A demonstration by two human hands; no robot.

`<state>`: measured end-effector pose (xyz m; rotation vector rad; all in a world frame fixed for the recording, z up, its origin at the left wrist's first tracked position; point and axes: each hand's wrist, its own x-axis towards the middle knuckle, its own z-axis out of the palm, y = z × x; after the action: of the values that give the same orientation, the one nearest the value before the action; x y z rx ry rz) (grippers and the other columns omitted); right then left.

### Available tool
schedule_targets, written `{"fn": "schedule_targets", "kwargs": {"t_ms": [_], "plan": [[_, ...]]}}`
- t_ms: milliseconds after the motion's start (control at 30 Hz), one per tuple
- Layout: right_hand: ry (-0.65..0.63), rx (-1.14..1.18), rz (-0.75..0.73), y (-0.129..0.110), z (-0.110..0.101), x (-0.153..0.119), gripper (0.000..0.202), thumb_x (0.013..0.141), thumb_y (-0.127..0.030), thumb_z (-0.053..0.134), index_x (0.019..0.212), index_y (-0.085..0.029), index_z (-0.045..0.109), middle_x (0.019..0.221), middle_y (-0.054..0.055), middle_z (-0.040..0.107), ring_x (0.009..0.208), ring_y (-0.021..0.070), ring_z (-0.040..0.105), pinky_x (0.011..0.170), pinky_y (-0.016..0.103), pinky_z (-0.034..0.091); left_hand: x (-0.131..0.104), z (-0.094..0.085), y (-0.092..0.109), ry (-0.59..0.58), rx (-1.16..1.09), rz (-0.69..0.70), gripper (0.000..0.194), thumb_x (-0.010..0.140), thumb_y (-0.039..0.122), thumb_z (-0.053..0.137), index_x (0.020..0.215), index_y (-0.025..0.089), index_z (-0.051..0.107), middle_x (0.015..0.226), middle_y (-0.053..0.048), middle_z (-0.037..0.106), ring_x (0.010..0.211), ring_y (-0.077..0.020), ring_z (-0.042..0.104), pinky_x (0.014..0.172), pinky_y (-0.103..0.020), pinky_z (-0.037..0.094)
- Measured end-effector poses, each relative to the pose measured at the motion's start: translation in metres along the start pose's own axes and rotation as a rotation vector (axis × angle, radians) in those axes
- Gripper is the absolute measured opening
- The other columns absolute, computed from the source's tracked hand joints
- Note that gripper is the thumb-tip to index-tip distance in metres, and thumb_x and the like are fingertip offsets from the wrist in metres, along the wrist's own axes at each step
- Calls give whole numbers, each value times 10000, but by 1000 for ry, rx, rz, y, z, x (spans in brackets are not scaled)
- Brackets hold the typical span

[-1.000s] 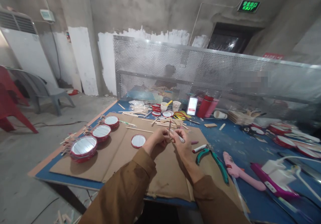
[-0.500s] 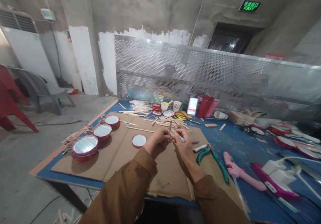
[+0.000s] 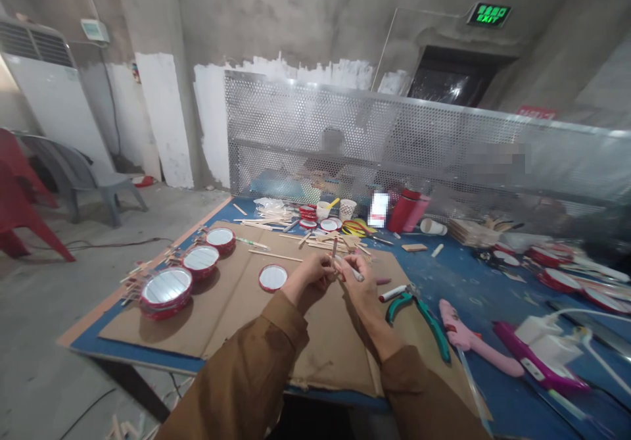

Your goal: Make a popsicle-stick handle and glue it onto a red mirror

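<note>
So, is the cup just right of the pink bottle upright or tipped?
Tipped: the cup lies on its side on the table beside the pink bottle, while the patterned cup stands upright.

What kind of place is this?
It looks like a workshop or craft room, perhaps a small factory. You can see green-handled pliers, a pink glue gun on the blue table, and a green exit sign on a bare, part-painted wall.
</note>
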<state>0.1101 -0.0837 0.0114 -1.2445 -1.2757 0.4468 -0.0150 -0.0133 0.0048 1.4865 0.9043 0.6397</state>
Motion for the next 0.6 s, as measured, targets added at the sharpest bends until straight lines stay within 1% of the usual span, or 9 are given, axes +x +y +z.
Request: {"fn": "schedule_targets", "kwargs": {"t_ms": [133, 267, 367, 467, 600], "plan": [[38, 10, 7, -3, 0, -1, 321, 805, -534, 635, 810, -213, 629, 700, 11, 646, 632, 176, 581, 594, 292, 469, 0, 0, 0, -9, -10, 2, 86, 796, 128, 642, 723, 129, 595, 485, 47, 523, 384, -79, 480, 427, -186, 400], [-6, -5, 13, -4, -1, -1, 315, 811, -529, 635, 794, -215, 621, 691, 12, 645, 633, 178, 584, 593, 291, 471, -1, -1, 1, -12, -7, 7, 87, 781, 123, 653, 719, 128, 592, 485, 54, 519, 370, -75, 475, 420, -184, 398], [19, 7, -10, -4, -1, 0, 316, 818, -529, 620, 799, -214, 622, 697, 15, 648, 640, 180, 586, 606, 298, 476, 0, -1, 0, -10, -6, -2, 83, 779, 128, 662, 722, 125, 602, 485, 53, 519, 376, -74, 479, 422, -182, 399], [3, -8, -28, -4, -1, 0, 312, 808, -523, 627, 785, -212, 620, 680, 10, 636, 633, 178, 579, 612, 302, 473, 1, -1, -1, -11, -26, 8, 70, 776, 135, 682, 741, 122, 623, 494, 46, 526, 392, -74, 480, 431, -184, 403], [11, -5, 5, -4, -1, 0, 315, 807, -533, 618, 798, -218, 613, 644, -8, 602, 605, 171, 552, 586, 294, 452, 1, -2, -2, -13, -21, 1, 87, 791, 144, 675, 735, 126, 611, 484, 42, 523, 409, -78, 491, 434, -176, 404]]}}
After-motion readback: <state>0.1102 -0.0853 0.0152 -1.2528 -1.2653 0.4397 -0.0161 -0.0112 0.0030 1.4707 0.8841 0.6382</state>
